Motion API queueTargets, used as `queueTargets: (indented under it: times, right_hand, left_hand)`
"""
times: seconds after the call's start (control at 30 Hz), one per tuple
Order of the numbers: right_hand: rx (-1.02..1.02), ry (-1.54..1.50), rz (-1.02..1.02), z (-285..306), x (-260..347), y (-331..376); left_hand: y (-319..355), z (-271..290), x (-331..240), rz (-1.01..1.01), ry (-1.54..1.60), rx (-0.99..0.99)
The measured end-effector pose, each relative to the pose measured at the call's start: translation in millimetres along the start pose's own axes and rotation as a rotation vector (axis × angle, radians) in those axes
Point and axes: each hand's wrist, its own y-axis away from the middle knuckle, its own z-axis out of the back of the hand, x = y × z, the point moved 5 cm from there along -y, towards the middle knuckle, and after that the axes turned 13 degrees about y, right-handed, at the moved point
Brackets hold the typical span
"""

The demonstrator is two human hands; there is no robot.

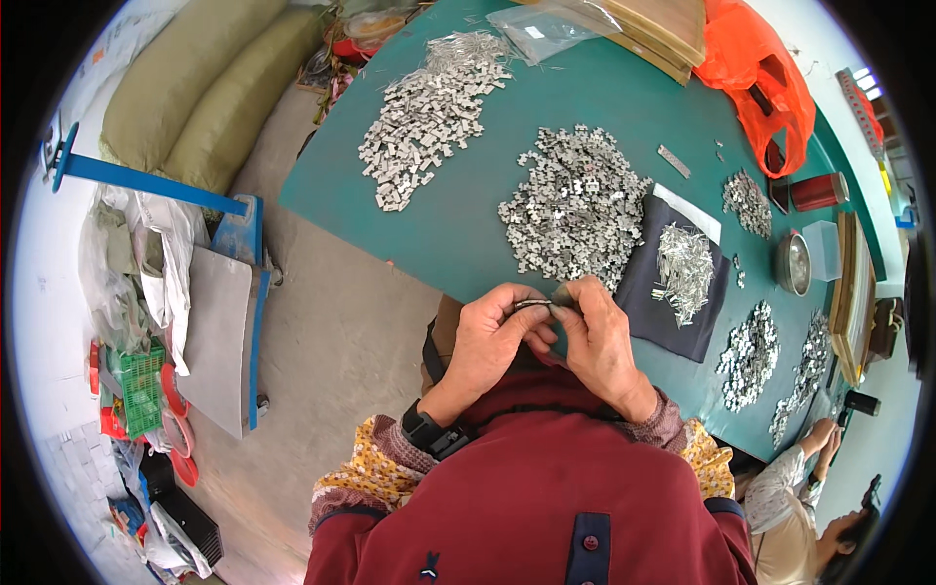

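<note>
My left hand and my right hand meet in front of my chest, at the near edge of the green table. Thumbs and forefingers of both are pinched together, fingertips almost touching. A small dark, thin thing shows between them, too small to name. Just beyond my hands lies a large heap of small silvery metal parts. To its right, a heap of thin metal pins rests on a dark cloth. Another heap of flat metal pieces spreads at the far left.
At the right are smaller heaps of parts, a metal bowl, a red can and an orange-red plastic bag. A co-worker's hands work at the lower right. A blue-framed grey board stands at left.
</note>
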Motion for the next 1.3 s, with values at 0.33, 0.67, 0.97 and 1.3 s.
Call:
queueTargets:
  times: [0.33,0.67,0.97,1.3]
  right_hand:
    - [-0.096,-0.071,-0.046,15,-9,9]
    - [-0.232,0.063,-0.015,48,-34,28]
    - [-0.215,0.745,-0.15,80,-66,63]
    - [-0.272,0.579,-0.115,89,-77,75]
  left_hand:
    - [-4,-21,2,-0.044,-0.019,0.054]
    - [-15,-41,8,-0.018,-0.161,0.038]
    - [-25,-45,25,0.133,-0.142,0.096]
    - [-31,-45,28,0.126,-0.166,0.113]
